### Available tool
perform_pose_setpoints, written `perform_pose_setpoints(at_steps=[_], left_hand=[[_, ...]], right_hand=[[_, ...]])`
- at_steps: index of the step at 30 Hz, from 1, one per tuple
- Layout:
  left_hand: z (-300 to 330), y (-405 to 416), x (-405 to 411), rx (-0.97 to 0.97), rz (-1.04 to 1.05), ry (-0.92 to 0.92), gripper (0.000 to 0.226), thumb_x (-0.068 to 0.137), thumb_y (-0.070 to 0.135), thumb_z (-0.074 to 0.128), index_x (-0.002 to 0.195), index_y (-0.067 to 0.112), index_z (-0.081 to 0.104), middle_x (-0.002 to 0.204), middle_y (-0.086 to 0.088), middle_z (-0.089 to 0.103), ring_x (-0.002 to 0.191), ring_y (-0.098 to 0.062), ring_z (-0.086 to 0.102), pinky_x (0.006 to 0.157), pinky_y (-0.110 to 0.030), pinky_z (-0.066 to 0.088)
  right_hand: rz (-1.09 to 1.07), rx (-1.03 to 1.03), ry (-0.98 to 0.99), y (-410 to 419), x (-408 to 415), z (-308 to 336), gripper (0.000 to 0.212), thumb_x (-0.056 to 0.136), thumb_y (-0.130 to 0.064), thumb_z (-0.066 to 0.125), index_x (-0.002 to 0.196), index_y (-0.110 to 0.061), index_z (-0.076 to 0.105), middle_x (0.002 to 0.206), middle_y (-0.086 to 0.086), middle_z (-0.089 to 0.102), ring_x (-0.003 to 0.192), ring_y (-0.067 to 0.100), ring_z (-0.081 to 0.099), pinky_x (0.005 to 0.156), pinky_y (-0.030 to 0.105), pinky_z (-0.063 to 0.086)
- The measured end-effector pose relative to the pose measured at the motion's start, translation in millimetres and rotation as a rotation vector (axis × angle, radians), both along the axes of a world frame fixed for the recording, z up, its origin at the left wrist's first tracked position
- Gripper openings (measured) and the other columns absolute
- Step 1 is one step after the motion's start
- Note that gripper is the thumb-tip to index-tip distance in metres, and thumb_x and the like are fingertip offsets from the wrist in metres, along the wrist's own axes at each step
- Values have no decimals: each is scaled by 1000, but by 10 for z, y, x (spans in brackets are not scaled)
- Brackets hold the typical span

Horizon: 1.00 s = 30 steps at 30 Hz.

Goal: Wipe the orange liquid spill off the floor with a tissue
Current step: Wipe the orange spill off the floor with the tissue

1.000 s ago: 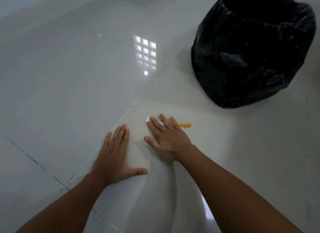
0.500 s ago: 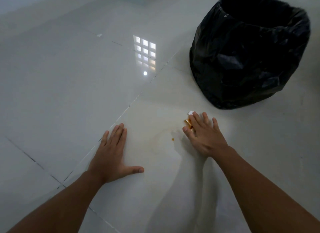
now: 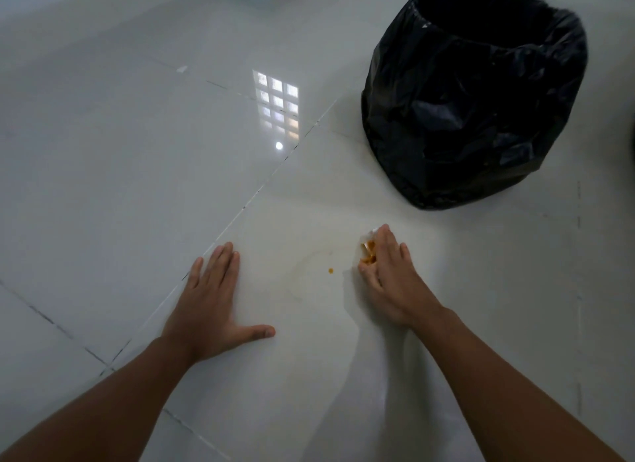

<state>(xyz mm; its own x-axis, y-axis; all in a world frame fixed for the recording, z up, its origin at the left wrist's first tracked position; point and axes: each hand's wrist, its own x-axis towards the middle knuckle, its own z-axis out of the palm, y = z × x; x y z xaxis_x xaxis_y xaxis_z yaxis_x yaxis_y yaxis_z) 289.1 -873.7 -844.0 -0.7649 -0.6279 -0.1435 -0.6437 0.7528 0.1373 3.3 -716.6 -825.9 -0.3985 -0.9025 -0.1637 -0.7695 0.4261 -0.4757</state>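
Tissue (image 3: 368, 244): soft, sodden, orange-stained, likely tear-prone, bunched under our right hand (image 3: 390, 279) at five o'clock from the bin bag (image 3: 474, 97); we'd pinch its dry white edge; left hand (image 3: 209, 303) flat, released.

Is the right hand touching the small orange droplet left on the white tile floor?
Apart. The head view shows bare tile between the orange droplet and the right hand, which grips the stained white tissue.

White tissue (image 3: 368, 245) stained orange, bunched on floor (image 3: 137, 173), 1 orange droplet (image 3: 330, 271) left beside faint smear (image 3: 309, 260)
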Motion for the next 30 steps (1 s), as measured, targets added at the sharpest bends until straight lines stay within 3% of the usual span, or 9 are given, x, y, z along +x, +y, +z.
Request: perform_pose_setpoints(at_steps=[5,12,19,25,30], left_hand=[[-2,-8,20,-4,-12,1,142,61,102,34,153,-6,22,164,-21,16,153,-28,11,120,-57,14],[24,-1,18,-14,-34,-21,146,59,104,35,155,-4,12,165,-19,4,154,-27,0,121,-56,7],[32,4,15,-10,-36,-24,144,60,103,33,153,-6,17,165,-22,10,154,-30,6,121,-59,14],[21,-6,17,-14,-33,-24,145,59,104,32,154,-4,14,165,-20,6,154,-29,1,122,-58,12],[21,-1,22,-9,-27,-11,144,60,104,33,155,-4,14,166,-19,4,154,-29,0,122,-57,10]], right_hand=[[75,115,81,-234,144,-64,74,103,-47,21,154,-3,-9,164,13,-14,149,20,-21,119,34,-13],[198,79,55,-367,207,-36,68,104,-44,21,156,-8,-5,164,8,-11,149,14,-18,120,30,-11],[339,18,3,-452,486,23,60,105,-34,25,157,-12,4,166,2,-2,150,8,-9,119,23,-8],[254,61,98,-403,512,-55,62,104,-38,21,157,-16,-3,165,-3,-8,150,10,-11,122,33,-5],[421,48,127,-531,714,-46,65,97,-43,7,158,-20,3,166,-5,0,151,14,-6,123,39,-2]])
